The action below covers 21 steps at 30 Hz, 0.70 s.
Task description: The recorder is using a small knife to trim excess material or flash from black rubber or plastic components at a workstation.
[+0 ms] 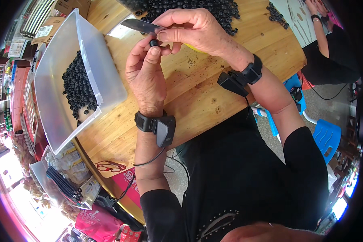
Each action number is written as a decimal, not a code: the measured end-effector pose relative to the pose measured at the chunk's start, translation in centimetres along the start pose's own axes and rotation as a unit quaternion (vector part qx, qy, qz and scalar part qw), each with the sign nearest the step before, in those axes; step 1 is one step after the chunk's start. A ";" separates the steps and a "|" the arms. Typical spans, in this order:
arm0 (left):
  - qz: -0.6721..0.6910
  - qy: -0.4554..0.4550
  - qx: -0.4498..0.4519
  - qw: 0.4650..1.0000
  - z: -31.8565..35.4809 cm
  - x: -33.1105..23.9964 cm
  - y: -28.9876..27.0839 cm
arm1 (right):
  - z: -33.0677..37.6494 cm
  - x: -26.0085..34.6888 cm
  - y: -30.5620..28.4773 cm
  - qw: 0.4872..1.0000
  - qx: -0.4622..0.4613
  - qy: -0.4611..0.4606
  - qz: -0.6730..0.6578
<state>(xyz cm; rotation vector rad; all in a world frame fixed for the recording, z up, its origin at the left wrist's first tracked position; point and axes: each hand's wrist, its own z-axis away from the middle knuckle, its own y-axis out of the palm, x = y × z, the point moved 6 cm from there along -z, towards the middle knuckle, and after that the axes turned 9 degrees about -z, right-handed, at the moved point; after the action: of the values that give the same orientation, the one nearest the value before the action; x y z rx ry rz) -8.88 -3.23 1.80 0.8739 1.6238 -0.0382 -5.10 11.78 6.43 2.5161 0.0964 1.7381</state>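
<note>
My left hand (pixel 147 76) pinches a small round black part (pixel 153 42) between thumb and fingers. Just above it, my right hand (pixel 193 30) grips a knife, its dark blade (pixel 140 26) pointing left over the left fingertips. The knife's handle is mostly hidden in my palm. Something yellow (pixel 195 49) peeks out under the right hand; I cannot tell whether it belongs to the knife. Beyond my hands lies a large heap of similar black parts (pixel 226 16) on the wooden table (pixel 197 90). A translucent plastic bin (pixel 107 68) at the left holds many more (pixel 78 86).
A small cluster of black parts (pixel 277 16) lies at the far right. Red-framed glasses (pixel 111 165) rest near the table's left front edge. Another person's arm (pixel 319 34) shows at the upper right. A blue plastic stool (pixel 326 137) stands right of me. Both my wrists wear strapped black devices with cables.
</note>
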 end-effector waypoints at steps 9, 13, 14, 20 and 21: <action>0.027 -0.017 -0.019 0.999 -0.2 0.2 -0.2 | -0.1 -0.8 -0.6 1.000 0.017 -0.005 0.009; 0.021 -0.018 -0.027 0.999 -0.2 0.2 -0.3 | -0.2 -0.4 0.1 0.996 0.041 0.047 -0.061; 0.007 -0.014 -0.027 1.000 -0.1 0.2 -0.3 | -0.1 -0.2 0.3 0.996 0.037 0.046 -0.065; -0.035 0.003 -0.012 0.999 -0.2 0.0 -0.3 | -0.1 0.2 0.6 0.999 0.045 0.012 -0.014; -0.033 0.001 -0.021 0.999 -0.3 0.1 -0.3 | -0.1 0.3 0.7 0.999 0.045 0.010 -0.002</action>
<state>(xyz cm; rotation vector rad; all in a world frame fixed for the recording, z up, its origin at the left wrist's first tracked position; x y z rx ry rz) -9.29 -3.28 1.70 0.7878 1.6491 -0.0494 -5.13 11.16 6.80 2.5600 0.1859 1.7961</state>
